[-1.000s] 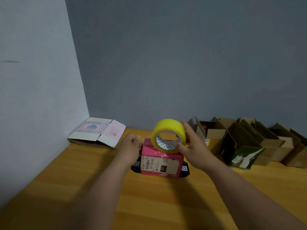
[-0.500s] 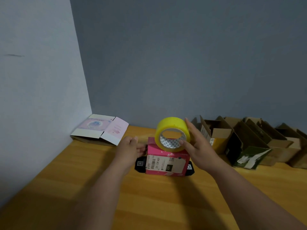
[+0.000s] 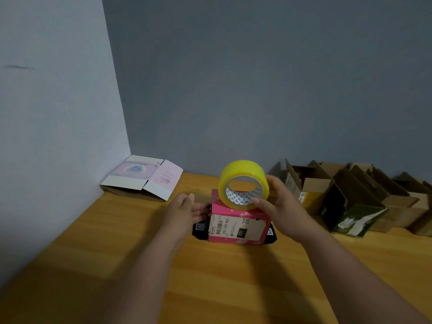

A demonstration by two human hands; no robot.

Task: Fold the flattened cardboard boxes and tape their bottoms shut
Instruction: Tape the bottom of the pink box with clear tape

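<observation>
Tape roll [image 3: 243,183] atop box [image 3: 238,226], flattened carton [image 3: 142,177] far left, folded boxes [image 3: 355,195] right.

Dim, even indoor lighting, soft forearm shadows on the tabletop [image 3: 233,277], slight overall softness, wide-angle bending at frame edges

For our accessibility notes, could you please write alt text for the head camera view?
A person's right hand holds a yellow tape roll upright on a pink box on a wooden table, while the left hand steadies the box's left side. A flattened pastel box lies in the corner; folded cardboard boxes line the wall at right.
</observation>
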